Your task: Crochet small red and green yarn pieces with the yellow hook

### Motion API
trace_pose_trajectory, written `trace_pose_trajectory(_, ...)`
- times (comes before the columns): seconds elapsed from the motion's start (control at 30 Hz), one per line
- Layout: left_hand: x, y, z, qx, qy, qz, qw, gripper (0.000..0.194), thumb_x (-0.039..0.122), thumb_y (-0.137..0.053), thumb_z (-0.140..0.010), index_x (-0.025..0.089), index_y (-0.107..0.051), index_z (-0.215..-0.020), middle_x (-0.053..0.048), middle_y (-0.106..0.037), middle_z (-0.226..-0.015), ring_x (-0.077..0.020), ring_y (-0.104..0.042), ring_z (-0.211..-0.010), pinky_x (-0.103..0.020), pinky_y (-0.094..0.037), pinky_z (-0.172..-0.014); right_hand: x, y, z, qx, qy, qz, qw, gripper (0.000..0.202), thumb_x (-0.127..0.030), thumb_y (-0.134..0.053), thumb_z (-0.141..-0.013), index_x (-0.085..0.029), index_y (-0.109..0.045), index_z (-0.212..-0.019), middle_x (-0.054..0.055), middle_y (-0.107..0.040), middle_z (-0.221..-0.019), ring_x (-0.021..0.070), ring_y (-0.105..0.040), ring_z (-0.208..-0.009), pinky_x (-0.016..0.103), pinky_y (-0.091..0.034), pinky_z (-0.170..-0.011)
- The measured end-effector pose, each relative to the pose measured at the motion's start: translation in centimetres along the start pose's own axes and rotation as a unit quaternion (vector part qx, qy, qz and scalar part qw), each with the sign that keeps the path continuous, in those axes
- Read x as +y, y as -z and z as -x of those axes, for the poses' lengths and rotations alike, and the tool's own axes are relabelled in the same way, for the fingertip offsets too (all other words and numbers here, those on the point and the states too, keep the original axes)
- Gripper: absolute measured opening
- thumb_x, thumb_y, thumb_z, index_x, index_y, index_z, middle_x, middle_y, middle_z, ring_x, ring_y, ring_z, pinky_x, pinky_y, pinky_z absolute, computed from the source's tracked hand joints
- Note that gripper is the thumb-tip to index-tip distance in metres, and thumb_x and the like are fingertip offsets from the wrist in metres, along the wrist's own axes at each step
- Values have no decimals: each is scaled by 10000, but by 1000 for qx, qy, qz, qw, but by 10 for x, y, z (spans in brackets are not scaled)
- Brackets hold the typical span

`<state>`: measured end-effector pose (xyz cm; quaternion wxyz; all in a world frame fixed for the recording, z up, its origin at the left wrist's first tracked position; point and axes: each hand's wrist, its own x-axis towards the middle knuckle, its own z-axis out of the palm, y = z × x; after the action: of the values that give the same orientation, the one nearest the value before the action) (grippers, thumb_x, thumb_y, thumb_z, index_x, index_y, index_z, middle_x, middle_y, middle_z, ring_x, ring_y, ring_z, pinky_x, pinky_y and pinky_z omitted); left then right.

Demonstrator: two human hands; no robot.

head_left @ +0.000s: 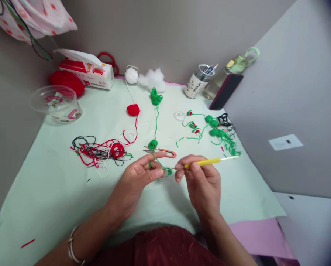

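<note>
Between thumb and fingers, my left hand pinches a small green crochet piece, with green yarn looped around a finger. My right hand grips a crochet hook by its yellow handle, its thin metal tip reaching into the green piece. Just beyond my left fingers lie orange-handled thread snips. A small green yarn ball touches the snips, and a strand runs from it up to a green yarn bundle.
Tangled red, black and white yarn lies left, near a red ball. Small green-and-red crocheted pieces and green balls sit right. A plastic tub, tissue box, pen cup, bottle and phone stand behind.
</note>
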<state>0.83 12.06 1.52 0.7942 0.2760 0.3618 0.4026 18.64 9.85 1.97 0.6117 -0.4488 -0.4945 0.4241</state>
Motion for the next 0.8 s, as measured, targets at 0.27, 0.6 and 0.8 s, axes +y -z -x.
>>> trace_pose_trajectory(0.27,-7,-6,1,-10,28,22,999,498,361,-903,-849,279,-793,-1328,-6,-729,-915,-171,-640,-953,-290,-466,-945,12,-4,21,-31,232,340,911,330,-148,-716,-992,-359,-812,-1228,62,-791,-1117,211,-764,-949,344,-664,-772)
trace_pose_trajectory(0.6,6,1,-3,-44,63,91,993,204,240,-817,-861,193,-884,-1047,-58,-777,-1020,-184,-663,-933,-336,-483,-1001,-3,5,0,45,11,3,999,150,-303,-698,-1021,-253,-834,-980,44,-789,-880,156,-683,-640,317,-588,-596)
trace_pose_trajectory(0.8,2,-3,0,-44,29,20,998,252,253,-800,-876,237,-866,-1119,-37,-793,-975,-196,-675,-942,-335,-465,-989,0,-2,3,-11,-31,-51,998,147,-343,-723,-1009,-265,-841,-971,46,-814,-896,167,-717,-711,297,-597,-616)
